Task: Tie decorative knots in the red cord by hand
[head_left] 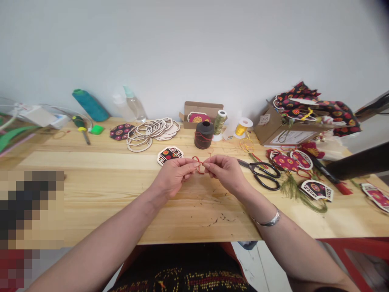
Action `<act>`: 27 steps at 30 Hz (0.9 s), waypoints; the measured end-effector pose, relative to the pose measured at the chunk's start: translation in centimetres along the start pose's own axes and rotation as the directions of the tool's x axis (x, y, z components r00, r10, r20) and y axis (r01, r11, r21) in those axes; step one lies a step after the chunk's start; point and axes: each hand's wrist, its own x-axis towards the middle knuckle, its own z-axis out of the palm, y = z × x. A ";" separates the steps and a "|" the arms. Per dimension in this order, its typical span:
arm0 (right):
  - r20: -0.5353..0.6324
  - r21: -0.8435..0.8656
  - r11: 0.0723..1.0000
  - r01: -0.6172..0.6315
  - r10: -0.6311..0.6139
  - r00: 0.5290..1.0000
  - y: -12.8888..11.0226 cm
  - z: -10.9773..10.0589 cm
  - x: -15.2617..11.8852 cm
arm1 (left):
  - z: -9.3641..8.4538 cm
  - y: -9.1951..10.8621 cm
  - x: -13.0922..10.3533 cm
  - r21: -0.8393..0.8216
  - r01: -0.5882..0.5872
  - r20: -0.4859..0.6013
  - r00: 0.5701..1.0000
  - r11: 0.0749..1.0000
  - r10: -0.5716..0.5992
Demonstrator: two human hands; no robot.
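Observation:
A thin red cord (196,158) is looped between my two hands above the middle of the wooden table (100,190). My left hand (179,172) pinches one side of it between thumb and forefinger. On the other side my right hand (223,170) pinches the cord too, fingertips almost touching the left ones. Just behind my left hand lies a patterned piece with a pale cut-out frame (170,155). Black-handled scissors (263,174) rest right of my right hand. A dark thread spool (204,135) stands behind both hands.
Pale cut-out frames (152,132) are piled at the back. A green thread spool (220,121) and yellow thread (241,129) stand beside a small box (203,107). At the right are a cardboard box (273,125), a fan-shaped piece (316,190) and a black pole (355,160).

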 end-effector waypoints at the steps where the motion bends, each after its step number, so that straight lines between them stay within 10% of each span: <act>1: -0.004 -0.015 1.000 0.008 -0.008 1.000 -0.1 0.0 -0.1 | 0.0 0.0 0.0 0.003 -0.009 -0.005 1.000 1.000 0.009; 14: -0.087 -0.349 0.909 0.227 -0.273 0.958 0.7 1.5 -1.4 | 0.2 -0.4 -0.2 0.074 -0.102 -0.076 0.991 0.992 0.107; 21: 0.167 -0.827 0.372 0.422 -0.554 0.816 1.7 1.7 -1.9 | -0.1 -0.7 -0.1 -0.001 -0.044 -0.063 0.997 0.999 0.044; 27: 0.404 -0.878 -0.013 0.479 -0.559 0.724 1.1 1.6 -2.4 | -0.1 -0.9 0.1 -0.045 0.009 -0.062 0.998 0.999 -0.011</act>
